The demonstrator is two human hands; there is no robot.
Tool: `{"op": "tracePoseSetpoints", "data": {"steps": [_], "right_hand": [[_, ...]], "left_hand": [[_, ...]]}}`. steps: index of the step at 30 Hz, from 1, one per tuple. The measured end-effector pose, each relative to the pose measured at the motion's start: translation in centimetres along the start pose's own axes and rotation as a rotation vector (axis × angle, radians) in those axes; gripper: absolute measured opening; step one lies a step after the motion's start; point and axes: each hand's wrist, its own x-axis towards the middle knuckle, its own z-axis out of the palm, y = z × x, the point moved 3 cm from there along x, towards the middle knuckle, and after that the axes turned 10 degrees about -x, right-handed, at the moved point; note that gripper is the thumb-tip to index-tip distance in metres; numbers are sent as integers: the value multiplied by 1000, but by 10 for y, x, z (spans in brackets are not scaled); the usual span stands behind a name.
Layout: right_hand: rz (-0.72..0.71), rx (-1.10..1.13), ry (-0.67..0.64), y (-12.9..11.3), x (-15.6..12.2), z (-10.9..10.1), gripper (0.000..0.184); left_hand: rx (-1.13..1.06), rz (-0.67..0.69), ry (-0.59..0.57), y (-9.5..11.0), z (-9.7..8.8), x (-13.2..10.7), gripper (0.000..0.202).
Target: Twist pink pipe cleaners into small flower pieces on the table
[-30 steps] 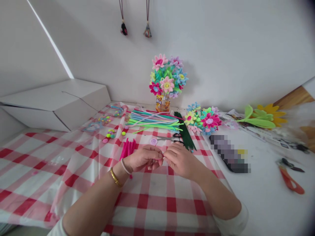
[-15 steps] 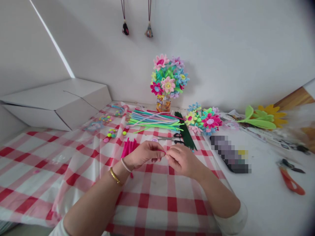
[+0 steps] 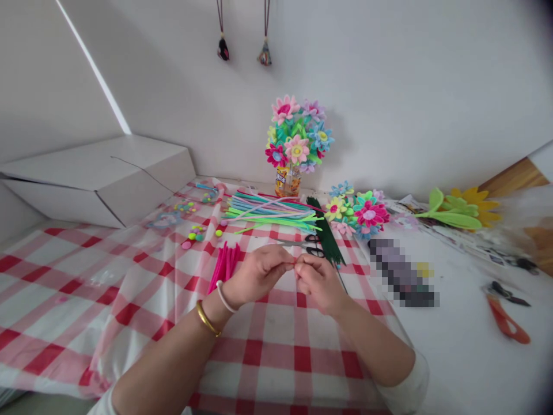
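My left hand [image 3: 266,270] and my right hand [image 3: 317,280] meet fingertip to fingertip above the checked cloth. Both are closed in a pinch on a pink pipe cleaner [image 3: 295,263], of which only a sliver shows between the fingers. Beside my left wrist lies a bunch of bright pink pipe cleaners [image 3: 225,262], partly covered by the hand. Just beyond my fingers are black-handled scissors [image 3: 314,251]. Farther back, a pile of blue, lilac and green pipe cleaners [image 3: 272,212] lies next to a bundle of dark green stems [image 3: 329,236].
A jar of fuzzy flowers [image 3: 287,181] stands by the wall, with more flowers [image 3: 369,213] lying right of it. Small pompoms [image 3: 196,233] dot the cloth at left, near a white box [image 3: 147,178]. Orange-handled pliers [image 3: 507,320] and a pixelated dark object [image 3: 401,274] lie at right.
Both hands have shifted slightly right and up, still pinched together. My right hand's fingers are curled more tightly. The camera view has moved a little.
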Motion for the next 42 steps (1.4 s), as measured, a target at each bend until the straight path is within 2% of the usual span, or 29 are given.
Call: {"op": "tracePoseSetpoints", "data": {"steps": [3, 5, 6, 8, 12, 14, 16, 18, 20, 24, 26, 28, 29, 31, 35, 38, 42], "right_hand": [[207, 336, -104, 10, 0, 9, 20], [259, 387, -189, 12, 0, 10, 22], [243, 337, -213, 12, 1, 8, 23], [101, 65, -189, 7, 2, 0, 24], [-423, -781, -9, -14, 2, -13, 17], [-600, -1043, 8, -19, 0, -13, 18], [-685, -1166, 17, -21, -3, -12, 19], [-676, -1127, 51, -21, -4, -12, 19], [-588, -948, 94, -19, -6, -12, 21], [-268, -429, 142, -5, -3, -4, 25], [-104, -86, 99, 4, -1, 3, 25], [2, 174, 77, 11, 2, 8, 28], [33, 229, 48, 13, 3, 8, 29], [45, 179, 3, 13, 6, 5, 28], [-39, -108, 43, 9, 7, -9, 26], [-63, -136, 46, 5, 6, -11, 28], [-94, -136, 82, 1, 5, -10, 24]], "left_hand": [[160, 105, -23, 5, -2, -2, 13], [192, 111, -13, 6, -2, -3, 14], [174, 80, 4, 5, -2, -2, 14], [68, -57, 41, -1, -2, -1, 16], [-237, -399, 78, -16, 0, 0, 18], [-379, -478, 102, -19, 1, 0, 19], [-496, -517, 119, -18, 3, -1, 19], [-546, -513, 117, -16, 7, -1, 19], [-525, -451, 114, -13, 9, -1, 18], [-265, -197, 140, -2, 9, -2, 14], [-86, -67, 150, 2, 7, -3, 12], [17, -3, 156, 4, 5, -3, 11], [22, -13, 165, 2, 4, -2, 11], [-82, -123, 177, -4, 3, -1, 12], [-567, -393, 157, -15, 7, 1, 19], [-730, -438, 193, -16, 7, 2, 21], [-670, -421, 268, -17, 3, 1, 20]]}}
